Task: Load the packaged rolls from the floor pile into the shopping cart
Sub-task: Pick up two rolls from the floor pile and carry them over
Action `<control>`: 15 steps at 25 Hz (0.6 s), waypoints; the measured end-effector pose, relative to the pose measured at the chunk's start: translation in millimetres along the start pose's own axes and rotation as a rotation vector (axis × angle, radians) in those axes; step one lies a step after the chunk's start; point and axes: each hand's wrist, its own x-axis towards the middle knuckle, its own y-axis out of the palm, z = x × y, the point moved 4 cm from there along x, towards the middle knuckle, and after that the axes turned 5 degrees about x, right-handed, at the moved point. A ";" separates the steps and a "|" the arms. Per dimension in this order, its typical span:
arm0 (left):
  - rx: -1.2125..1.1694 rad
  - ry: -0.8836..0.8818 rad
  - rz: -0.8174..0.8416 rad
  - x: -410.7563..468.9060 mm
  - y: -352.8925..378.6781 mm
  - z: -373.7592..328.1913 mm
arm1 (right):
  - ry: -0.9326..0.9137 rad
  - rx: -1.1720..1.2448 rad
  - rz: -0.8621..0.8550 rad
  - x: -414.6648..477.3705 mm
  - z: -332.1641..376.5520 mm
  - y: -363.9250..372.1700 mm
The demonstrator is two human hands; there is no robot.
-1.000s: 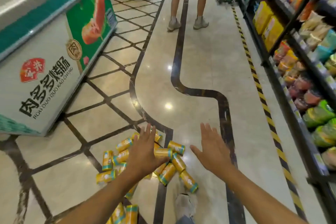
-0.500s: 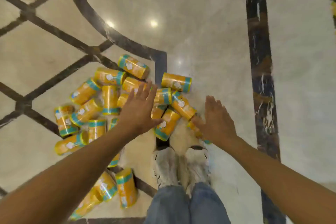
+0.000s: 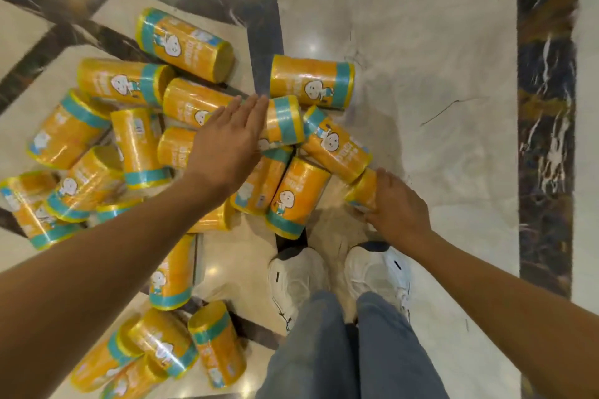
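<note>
Orange film-wrapped cylindrical rolls [image 3: 311, 81] with teal bands lie heaped on the cream marble floor [image 3: 421, 74]; the left hand [image 3: 227, 142] spreads straight fingers over the heap's middle; the right hand [image 3: 398, 204] curls round the outermost roll [image 3: 361, 189] at its right edge; probably light, slick, squashy; grasp mid-barrel.

Looks straight down on a pile [image 3: 136, 139] of orange, teal-banded rolls lying every way on a pale floor [image 3: 421, 74]. Holds the left hand [image 3: 227, 142] flat over the pile's middle, fingers straight and together. Curls the right hand [image 3: 400, 209] round one roll [image 3: 361, 189] at the pile's right edge. Stands in white shoes [image 3: 298, 275] and jeans [image 3: 324, 350] just below the pile. Shows dark bands [image 3: 546, 107] across the floor, one running up the right side
</note>
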 end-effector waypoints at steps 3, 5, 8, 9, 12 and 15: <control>-0.030 -0.055 -0.053 6.0 -6.3 -2.6 | -0.007 -0.016 -0.029 1.6 1.9 -4.3; -0.141 -0.152 -0.002 3.6 -18.3 -4.6 | 0.000 0.038 -0.022 -7.6 3.7 -16.6; -0.333 -0.305 0.004 -15.5 -51.4 -6.5 | 0.055 0.204 -0.031 -34.6 8.5 -51.7; -0.403 -0.367 -0.009 -22.5 -69.2 -7.1 | 0.092 0.265 -0.051 -44.6 11.8 -68.0; -0.662 -0.488 -0.077 -32.1 -153.7 -9.0 | 0.154 0.521 -0.177 -81.9 36.6 -152.4; -0.787 -0.484 -0.166 -32.5 -263.5 -9.9 | 0.091 0.671 -0.333 -121.9 73.4 -258.8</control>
